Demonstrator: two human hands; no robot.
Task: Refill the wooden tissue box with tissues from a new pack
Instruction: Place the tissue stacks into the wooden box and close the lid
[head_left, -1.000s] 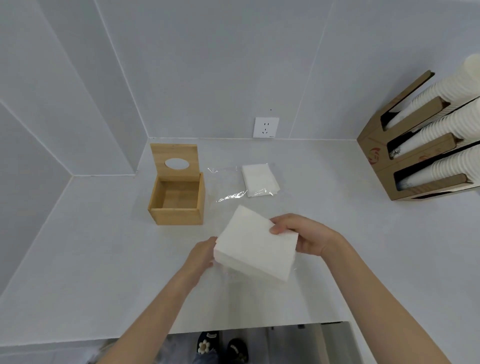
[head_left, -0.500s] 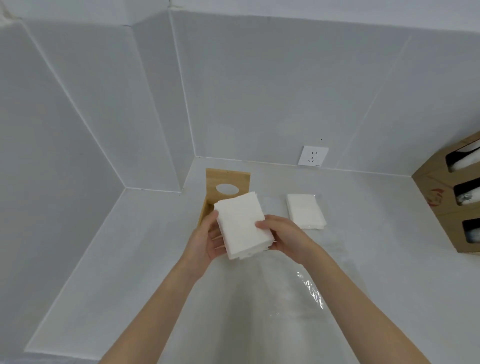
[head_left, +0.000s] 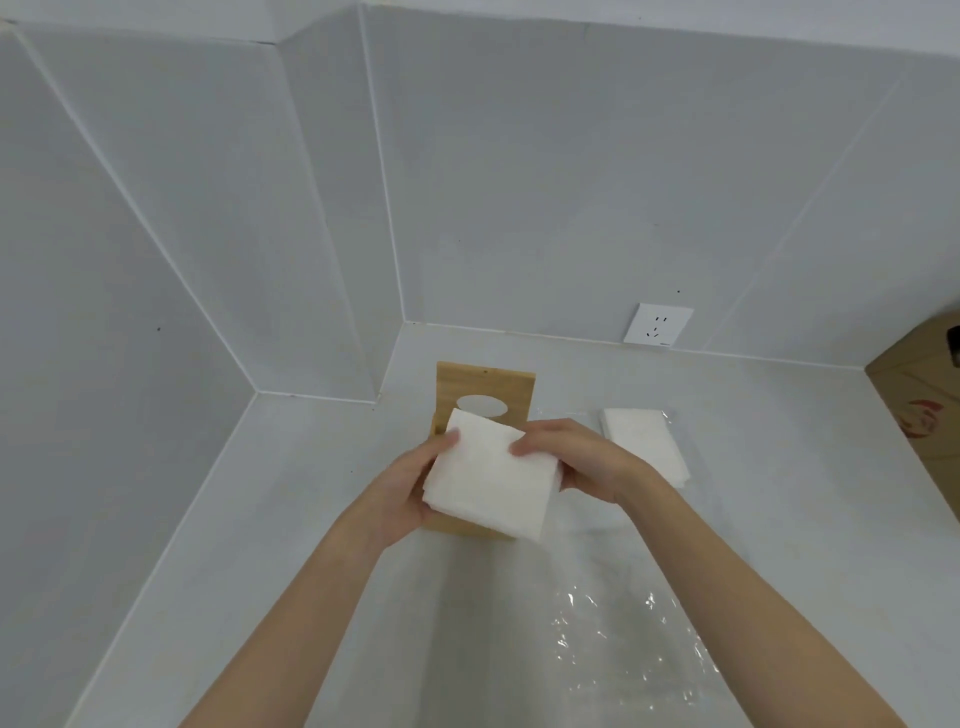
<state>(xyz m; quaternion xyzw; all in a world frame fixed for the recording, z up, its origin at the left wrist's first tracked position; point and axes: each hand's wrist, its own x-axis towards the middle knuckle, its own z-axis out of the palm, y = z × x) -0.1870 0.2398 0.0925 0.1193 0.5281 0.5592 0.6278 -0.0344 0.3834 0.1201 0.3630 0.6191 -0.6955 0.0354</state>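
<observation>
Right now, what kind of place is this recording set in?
Probably an office pantry or break-room counter: a plain white countertop set into a wall corner, a wall socket just above it, and a cardboard dispenser at the right edge.

A plain white stack of tissues (head_left: 488, 483) is seen against a light honey-brown wooden tissue box (head_left: 485, 387), whose grain is faintly streaked. A second pile of tissues (head_left: 644, 441) is white too. The surface (head_left: 311, 519) and walls (head_left: 519, 182) are pale grey-white. A clear plastic wrapper (head_left: 623, 639) glints with white highlights. A white socket (head_left: 658, 325) and a brown cardboard holder (head_left: 924, 410) with a red mark are shown.
</observation>
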